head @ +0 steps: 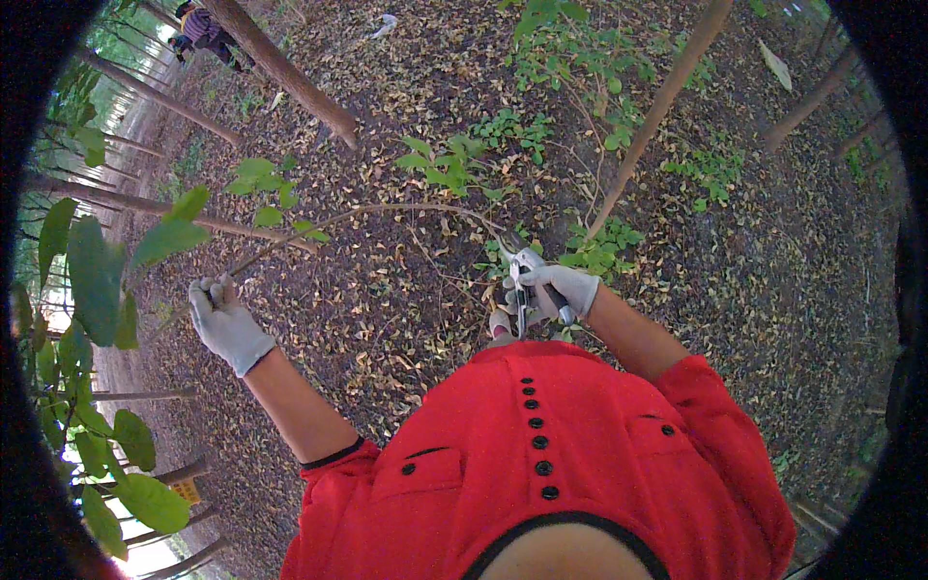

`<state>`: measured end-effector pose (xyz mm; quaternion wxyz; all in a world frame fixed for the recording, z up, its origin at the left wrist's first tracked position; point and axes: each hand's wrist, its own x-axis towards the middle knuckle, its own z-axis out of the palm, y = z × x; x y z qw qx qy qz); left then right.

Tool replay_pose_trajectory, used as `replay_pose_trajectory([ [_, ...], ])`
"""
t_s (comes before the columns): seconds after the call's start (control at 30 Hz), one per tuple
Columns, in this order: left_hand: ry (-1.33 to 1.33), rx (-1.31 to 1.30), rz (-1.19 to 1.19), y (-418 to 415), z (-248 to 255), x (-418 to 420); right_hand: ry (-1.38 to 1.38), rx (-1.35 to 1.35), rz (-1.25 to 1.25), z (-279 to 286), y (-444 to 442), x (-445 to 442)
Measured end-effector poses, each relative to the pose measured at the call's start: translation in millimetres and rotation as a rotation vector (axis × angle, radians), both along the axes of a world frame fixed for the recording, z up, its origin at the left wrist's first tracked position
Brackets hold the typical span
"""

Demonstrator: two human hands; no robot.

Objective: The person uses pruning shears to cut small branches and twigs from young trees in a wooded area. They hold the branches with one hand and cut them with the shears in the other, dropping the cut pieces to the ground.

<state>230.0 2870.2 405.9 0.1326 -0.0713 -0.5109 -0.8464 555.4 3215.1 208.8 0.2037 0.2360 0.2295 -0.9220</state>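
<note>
My left hand (226, 322), in a pale work glove, is closed around a thin woody stem (362, 210) at the left. The stem arches across in front of me towards its lower end near the pruning shears. Broad green leaves (98, 279) hang beyond my left hand. My right hand (562, 286), gloved too, grips metal pruning shears (529, 261) close before my waist. The shears' curved jaw lies beside the low end of the stem; whether the blades touch it I cannot tell.
Leaf litter (348, 319) covers the ground. A slim trunk (660, 109) leans at the right, with a leafy shrub (598, 246) at its foot. Another trunk (290, 80) stands at the upper left, near a distant person (206, 32). Pale scraps, one a white piece (384, 27), lie farther off.
</note>
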Motion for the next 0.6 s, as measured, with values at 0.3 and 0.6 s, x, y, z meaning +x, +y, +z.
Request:
replay_pose_trajectory([
  [0.3, -0.021, 0.023, 0.034, 0, -3, 7, 0.008, -0.094, -0.027, 1, 8, -3],
  [0.6, -0.041, 0.003, 0.029, 12, 2, 17, -0.083, -0.020, 0.016, 3, 9, -6],
])
